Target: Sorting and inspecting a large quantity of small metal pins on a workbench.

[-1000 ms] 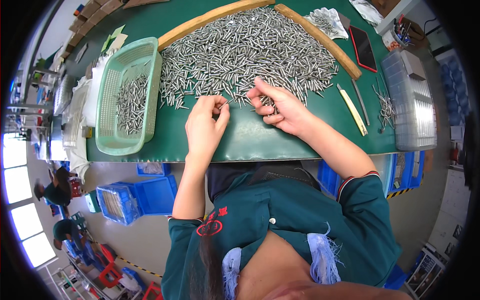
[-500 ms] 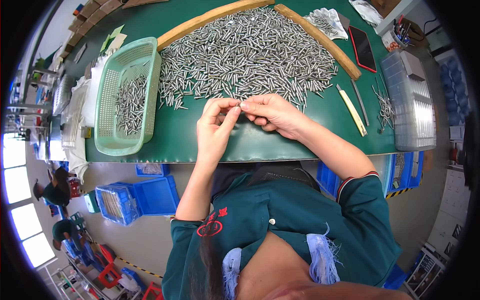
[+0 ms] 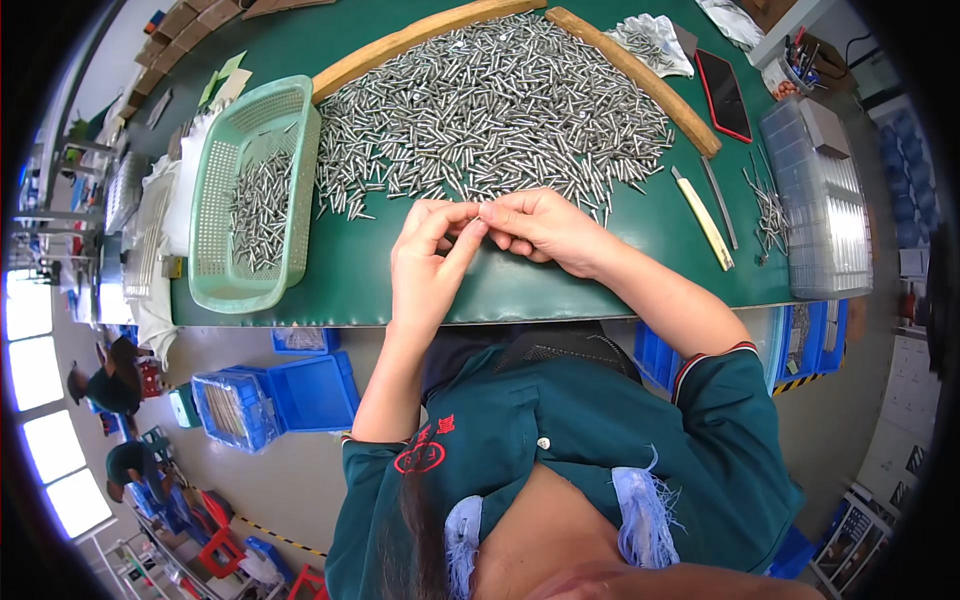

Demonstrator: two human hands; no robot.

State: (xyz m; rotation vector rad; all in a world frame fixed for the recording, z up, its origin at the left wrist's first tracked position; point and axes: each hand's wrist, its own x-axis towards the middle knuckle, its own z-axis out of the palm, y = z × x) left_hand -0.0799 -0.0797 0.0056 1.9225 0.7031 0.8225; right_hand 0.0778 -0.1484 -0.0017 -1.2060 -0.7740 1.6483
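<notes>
A large heap of small silver metal pins [image 3: 490, 110] lies on the green table [image 3: 350, 280], bounded by two wooden strips [image 3: 420, 40]. My left hand [image 3: 430, 265] and my right hand [image 3: 545, 228] meet just in front of the heap, fingertips touching. Between those fingertips a small metal pin [image 3: 478, 213] is pinched; it is mostly hidden. More pins seem tucked in my right palm, but I cannot tell how many.
A green perforated basket [image 3: 215, 275] with several pins stands at the left. A red phone [image 3: 722, 95], a clear plastic box [image 3: 820, 210], a pale stick [image 3: 703, 215] and loose pins [image 3: 770, 215] lie at the right. Blue bins [image 3: 270, 395] and other people [image 3: 110, 375] are on the floor to the left.
My right hand left the edge of the heap and came toward me. Both hands rose off the table and met, fingertips now pinching a pin between them.
</notes>
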